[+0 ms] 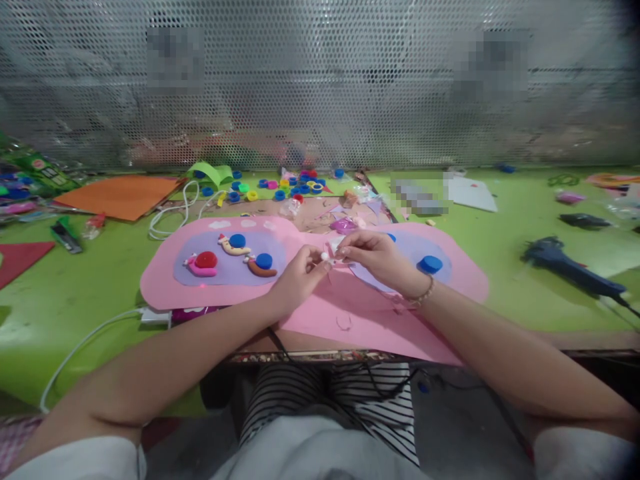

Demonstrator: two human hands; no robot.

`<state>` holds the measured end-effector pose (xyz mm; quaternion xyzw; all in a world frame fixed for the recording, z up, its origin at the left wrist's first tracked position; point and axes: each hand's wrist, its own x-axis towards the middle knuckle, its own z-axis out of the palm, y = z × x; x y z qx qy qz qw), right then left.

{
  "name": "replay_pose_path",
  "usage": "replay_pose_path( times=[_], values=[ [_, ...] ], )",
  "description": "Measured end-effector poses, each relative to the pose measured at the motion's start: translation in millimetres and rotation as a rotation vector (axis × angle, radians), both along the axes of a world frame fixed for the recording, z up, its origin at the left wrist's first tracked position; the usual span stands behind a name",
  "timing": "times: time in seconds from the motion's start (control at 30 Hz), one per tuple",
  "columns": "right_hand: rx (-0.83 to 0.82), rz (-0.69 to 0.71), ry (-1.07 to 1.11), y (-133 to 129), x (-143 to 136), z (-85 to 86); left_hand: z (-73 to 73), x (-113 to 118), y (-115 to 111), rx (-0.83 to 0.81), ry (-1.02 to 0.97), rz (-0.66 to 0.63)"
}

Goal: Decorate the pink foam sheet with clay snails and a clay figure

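My left hand (pixel 299 275) and my right hand (pixel 376 259) meet above the middle of a pink paper shape (pixel 310 313). Both pinch a small white piece (pixel 326 256) between their fingertips; its exact form is too small to tell. On the left purple oval (pixel 225 272) lie three clay snails with bottle-cap shells: a pink one (pixel 204 265) with a red cap, a cream one (pixel 234 247) and a brown one (pixel 262 267) with blue caps. A blue cap (pixel 430 265) rests on the right purple oval (pixel 443 250), beyond my right wrist.
Several coloured bottle caps (pixel 280 195) lie behind the pink paper. A glue gun (pixel 575 268) is at the right, orange paper (pixel 120 195) at the back left. A white cable (pixel 186 208) curls near it. A perforated metal panel (pixel 320 87) stands along the back.
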<state>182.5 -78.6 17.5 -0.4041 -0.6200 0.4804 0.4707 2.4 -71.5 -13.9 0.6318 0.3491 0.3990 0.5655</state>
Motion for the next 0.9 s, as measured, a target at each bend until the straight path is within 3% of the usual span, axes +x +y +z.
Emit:
replay_pose_path(
  times=[0.2,0.4,0.63,0.9],
  values=[
    [0.093,-0.106,-0.052,-2,-4,6.0,0.9,1,-2,-0.025,0.019,-0.025],
    [0.123,-0.092,-0.127,-5,-5,7.3,2.1,0,-3,-0.003,0.035,-0.011],
    [0.376,-0.070,-0.216,-3,-7,0.0,6.3,1,-5,-0.015,0.011,-0.035],
    [0.289,-0.033,-0.162,0,-11,-8.5,1.9,2,-5,-0.045,-0.011,-0.067]
  ],
)
